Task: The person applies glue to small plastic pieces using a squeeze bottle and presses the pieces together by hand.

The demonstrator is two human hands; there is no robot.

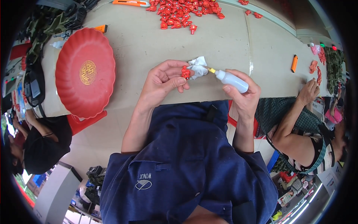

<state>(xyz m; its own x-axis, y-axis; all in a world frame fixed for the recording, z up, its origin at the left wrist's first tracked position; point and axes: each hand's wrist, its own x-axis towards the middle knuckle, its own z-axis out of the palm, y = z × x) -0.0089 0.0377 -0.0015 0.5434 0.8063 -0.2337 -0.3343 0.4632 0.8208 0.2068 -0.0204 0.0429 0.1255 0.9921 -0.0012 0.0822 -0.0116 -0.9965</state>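
Observation:
Between the thumb and fingers of my left hand (164, 79) is a small red plastic part (185, 72) with dark and gold marks. My right hand (245, 91) is wrapped round a translucent squeeze bottle (234, 81) with a yellow collar and a thin nozzle. The bottle lies tilted, its tip pointing left toward the red part, apart from it. A crumpled white tissue (199, 68) is just behind the red part, and the nozzle tip overlaps it in view. Both hands are over the near edge of the table.
A pile of similar red parts (181, 15) covers the far middle of the table (149, 41). On the left stands a scalloped red tray (102, 89). Orange cutters (131, 3) lie around. Co-workers sit left and right; one's hand (308, 91) rests at the right edge.

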